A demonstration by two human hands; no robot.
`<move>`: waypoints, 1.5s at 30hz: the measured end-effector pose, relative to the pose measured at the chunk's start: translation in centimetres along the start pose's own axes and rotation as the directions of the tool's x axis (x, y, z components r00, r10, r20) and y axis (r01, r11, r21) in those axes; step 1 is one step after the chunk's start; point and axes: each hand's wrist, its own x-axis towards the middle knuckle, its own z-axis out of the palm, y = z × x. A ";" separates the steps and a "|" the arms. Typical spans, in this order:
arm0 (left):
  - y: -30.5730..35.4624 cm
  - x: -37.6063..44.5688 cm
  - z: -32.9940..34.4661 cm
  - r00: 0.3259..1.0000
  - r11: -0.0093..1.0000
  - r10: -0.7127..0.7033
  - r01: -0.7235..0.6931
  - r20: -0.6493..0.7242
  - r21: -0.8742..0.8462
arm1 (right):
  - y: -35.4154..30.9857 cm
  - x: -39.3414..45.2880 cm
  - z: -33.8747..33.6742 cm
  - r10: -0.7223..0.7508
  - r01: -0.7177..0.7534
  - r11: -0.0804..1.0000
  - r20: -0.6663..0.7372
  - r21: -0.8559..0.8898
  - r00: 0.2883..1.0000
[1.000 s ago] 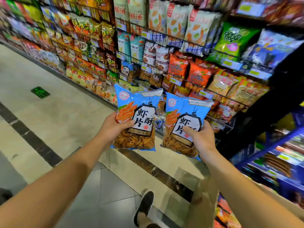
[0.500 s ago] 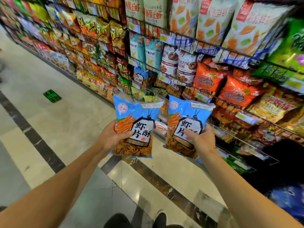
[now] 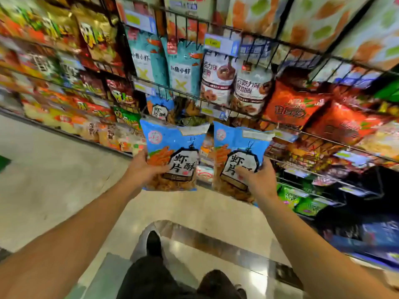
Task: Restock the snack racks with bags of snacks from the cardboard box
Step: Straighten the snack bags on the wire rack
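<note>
I hold two identical blue snack bags upright, each with a black-and-white label and orange chips showing. My left hand (image 3: 144, 169) grips the left blue bag (image 3: 174, 147) by its lower left side. My right hand (image 3: 257, 180) grips the right blue bag (image 3: 237, 145) low on its front, thumb across the label. Both bags hang just in front of the wire snack rack (image 3: 194, 96). One matching blue bag (image 3: 159, 108) sits in the rack slot right behind and above the left bag. The cardboard box is out of view.
Teal bags (image 3: 185, 67), white cookie bags (image 3: 218, 78) and orange bags (image 3: 293, 104) fill the shelf above. Green bags (image 3: 302, 201) lie on a low shelf at the right. Shelves run away along the aisle at the left. My legs and a shoe (image 3: 153, 242) stand on the tiled floor.
I have stepped closer to the rack; the shelves loom larger and blurred. Both bags have risen toward the slot with the matching bag. Each hand keeps the same grip.
</note>
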 end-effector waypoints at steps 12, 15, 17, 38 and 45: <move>3.4 16.2 -1.7 0.976 0.982 -0.031 -0.009 0.214 0.186 | 1.0 4.3 7.6 0.216 -0.171 0.970 -0.294 0.174 0.931; 3.0 18.4 -0.6 0.975 0.963 0.036 -0.092 0.218 0.252 | 2.5 5.7 8.6 0.251 -0.214 0.965 -0.309 0.149 0.917; 2.7 20.0 0.2 0.974 0.953 0.073 -0.131 0.214 0.272 | 3.3 6.9 9.4 0.267 -0.237 0.962 -0.293 0.134 0.918; -6.8 32.7 5.2 0.932 0.899 0.358 -0.359 0.052 0.252 | 13.7 17.7 18.3 0.245 -0.191 0.958 -0.264 0.212 0.933; -7.7 35.9 7.1 0.974 0.954 0.170 -0.201 0.151 0.221 | 15.7 19.2 20.0 0.262 -0.175 0.944 -0.316 0.278 0.912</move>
